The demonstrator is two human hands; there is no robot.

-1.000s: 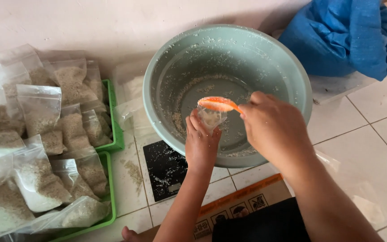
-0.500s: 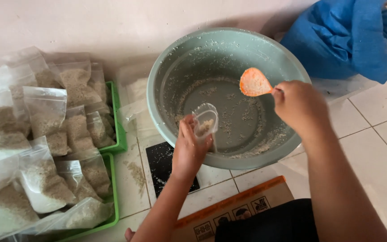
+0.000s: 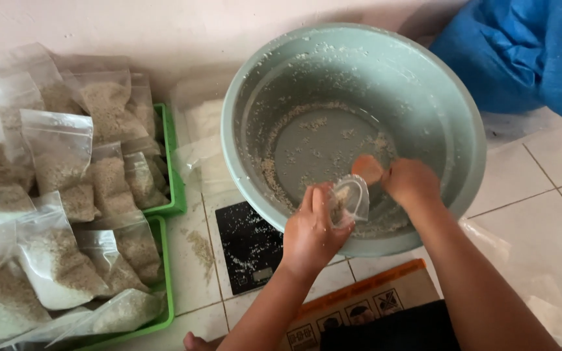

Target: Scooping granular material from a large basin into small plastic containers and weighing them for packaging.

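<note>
Inside green basin (image 3: 424, 97) w/ grain scraps — left hand (image 3: 310, 237) holds small clear bag (image 3: 349, 198), right hand (image 3: 411, 182) grips orange scoop (image 3: 367, 168).

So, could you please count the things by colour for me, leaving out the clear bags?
Green: 3, the round grey-green plastic basin and two green plastic trays
Orange: 1, the orange plastic scoop in the right hand
Blue: 1, the blue woven sack
Black: 1, the flat black scale
Total: 6
</note>
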